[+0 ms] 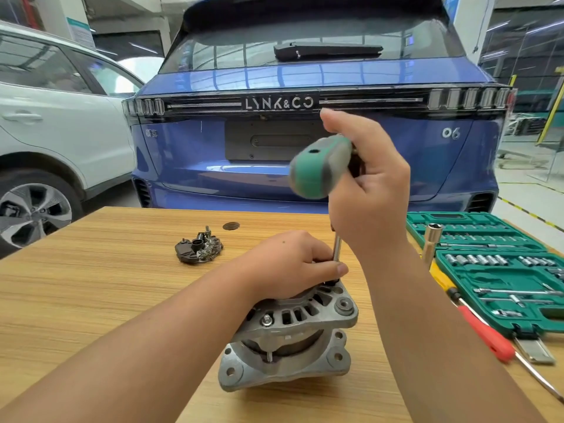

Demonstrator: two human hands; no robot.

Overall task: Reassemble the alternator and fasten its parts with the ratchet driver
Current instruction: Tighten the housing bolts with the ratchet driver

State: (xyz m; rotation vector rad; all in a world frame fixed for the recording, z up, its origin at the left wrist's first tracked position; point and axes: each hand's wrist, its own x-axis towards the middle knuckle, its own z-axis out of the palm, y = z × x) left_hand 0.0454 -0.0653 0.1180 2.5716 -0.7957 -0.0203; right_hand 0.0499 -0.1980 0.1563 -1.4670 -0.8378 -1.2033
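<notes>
A blue hatchback car with a dark rear window fills the background, a white car beside it, and in front of both runs the light wood-grain table where the work is done. On the table's right edge lies an open green plastic socket-set case with rows of chrome sockets, a red-handled screwdriver lying just beside it. Near the front centre of the table stands the cast grey aluminium alternator, its shaft axis upright, vented end housing facing up. Farther back on the table, well apart, sits a dark rectifier and regulator plate (not yet fitted, by the look of it). The right hand is wrapped round the green and grey handle of the ratchet driver, raised above the alternator; its chrome shaft drops nearly straight down, leaning slightly toward the person at the top, to the far rim of the housing. The left hand rests on top of the housing, fingertips pinching the shaft's lower end to steady it over a fastener I cannot see. The turning hand is directly above the fastener, so the next move likely depends on keeping that long axis in line with the bolt.
</notes>
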